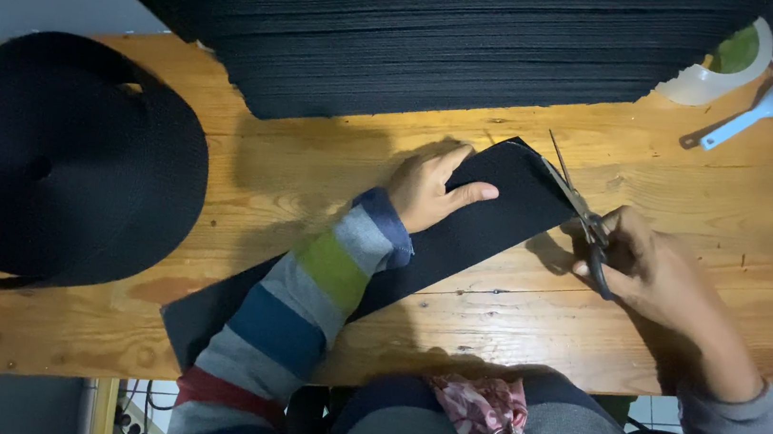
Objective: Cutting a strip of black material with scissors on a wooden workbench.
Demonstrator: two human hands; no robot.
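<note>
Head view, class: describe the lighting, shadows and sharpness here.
Head view: dim, warm light; the left hand and right hand cast soft shadows on the wooden table; the black strip and webbing roll lose detail in darkness; the scissors look slightly soft.

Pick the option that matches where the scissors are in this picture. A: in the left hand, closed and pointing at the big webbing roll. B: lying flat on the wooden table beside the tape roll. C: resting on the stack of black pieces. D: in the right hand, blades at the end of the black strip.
D: the right hand grips the scissors, blades open at the end of the black strip, which the left hand presses flat on the wooden table.
</note>
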